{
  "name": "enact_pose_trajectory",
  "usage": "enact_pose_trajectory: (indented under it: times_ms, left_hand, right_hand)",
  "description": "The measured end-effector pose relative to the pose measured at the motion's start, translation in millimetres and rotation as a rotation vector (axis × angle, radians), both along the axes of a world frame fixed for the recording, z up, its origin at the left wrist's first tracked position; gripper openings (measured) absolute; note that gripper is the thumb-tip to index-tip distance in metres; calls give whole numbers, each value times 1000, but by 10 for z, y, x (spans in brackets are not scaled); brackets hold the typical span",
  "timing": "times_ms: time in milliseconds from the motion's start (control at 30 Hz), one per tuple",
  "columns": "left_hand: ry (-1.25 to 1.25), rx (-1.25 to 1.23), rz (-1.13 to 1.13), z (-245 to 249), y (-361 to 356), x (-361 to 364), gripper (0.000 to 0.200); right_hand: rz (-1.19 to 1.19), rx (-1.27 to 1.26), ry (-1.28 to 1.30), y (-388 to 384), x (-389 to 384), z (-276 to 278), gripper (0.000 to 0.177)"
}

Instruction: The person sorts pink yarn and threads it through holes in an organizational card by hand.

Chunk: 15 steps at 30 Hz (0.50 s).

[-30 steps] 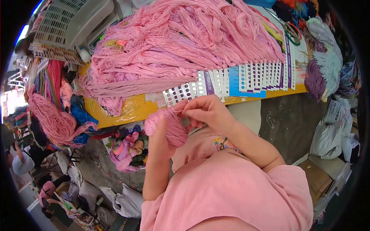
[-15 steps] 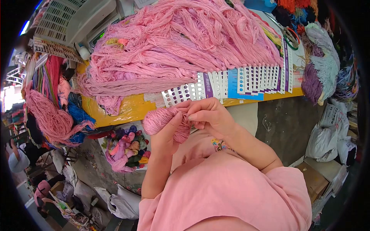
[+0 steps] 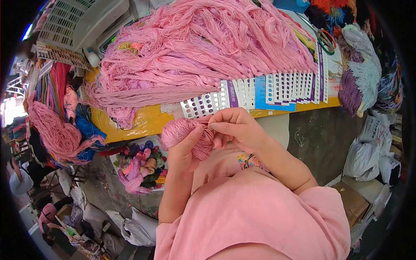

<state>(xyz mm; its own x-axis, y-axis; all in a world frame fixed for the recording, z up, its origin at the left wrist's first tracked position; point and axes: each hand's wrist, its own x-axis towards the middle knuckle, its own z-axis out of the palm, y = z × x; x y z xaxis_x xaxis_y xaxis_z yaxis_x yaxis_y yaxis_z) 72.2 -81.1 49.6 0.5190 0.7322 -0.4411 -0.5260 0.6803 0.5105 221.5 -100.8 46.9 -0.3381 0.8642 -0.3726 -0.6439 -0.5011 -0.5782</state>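
Note:
A bundle of pink yarn (image 3: 177,131) is wrapped in my left hand (image 3: 187,147), held in front of my body by the table's near edge. Close against it, my right hand (image 3: 236,130) pinches a thin pink strand at the bundle's right side, thumb and forefinger together. Beyond both hands, a large heap of pink thread skeins (image 3: 203,47) covers the table. White cards with rows of punched holes (image 3: 208,104) stick out from under the skeins' near ends; threads are looped at the cards' edges.
Scissors (image 3: 327,43) lie at the table's right, beside hanging purple and pale blue skeins (image 3: 364,73). More pink skeins (image 3: 56,130) hang at the left. Below the table edge sits a pile of coloured yarn (image 3: 141,167). White bags (image 3: 364,156) stand at right.
My right hand has shifted slightly up and left, its pinch drawn closer to the yarn bundle. My left hand keeps hold of the bundle almost unmoved.

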Motion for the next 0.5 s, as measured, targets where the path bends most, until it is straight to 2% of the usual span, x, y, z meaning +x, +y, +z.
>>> enact_pose_trajectory:
  times_ms: [233,500]
  left_hand:
    - [84,-7,65,-12,-12,3,25]
    - [71,0,66,-27,-20,8,25]
  right_hand:
    - [89,62,-258,6,13,33,7]
    - [-18,76,-139,-26,-9,-22,4]
